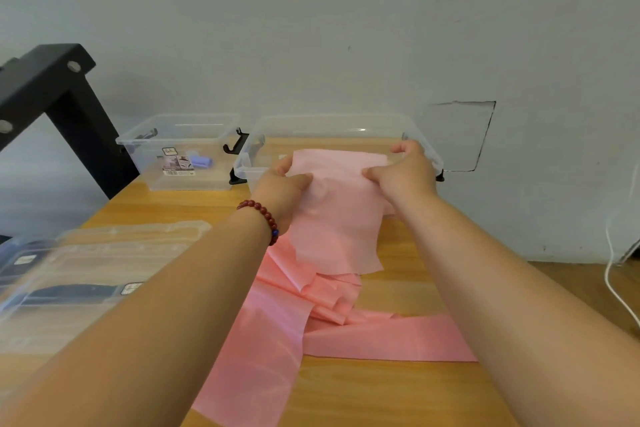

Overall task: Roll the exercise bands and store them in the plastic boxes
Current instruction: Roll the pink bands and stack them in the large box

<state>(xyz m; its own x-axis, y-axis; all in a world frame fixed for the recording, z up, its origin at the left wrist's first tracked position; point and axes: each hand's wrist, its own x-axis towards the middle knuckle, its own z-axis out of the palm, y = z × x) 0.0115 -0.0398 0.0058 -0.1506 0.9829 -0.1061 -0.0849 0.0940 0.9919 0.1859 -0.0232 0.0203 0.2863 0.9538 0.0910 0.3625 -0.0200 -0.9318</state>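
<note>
Left hand and right hand fingers pinch the pink band before a box; its tail lies on the surface.

Left hand and right hand pinching pink band, clear box behind

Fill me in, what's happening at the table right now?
A person pinches one end of a pink band with the left hand and right hand, holding it up in front of an open clear box. The rest of the band lies loose and unrolled across the table. A second box further left holds a small purple roll.
</note>
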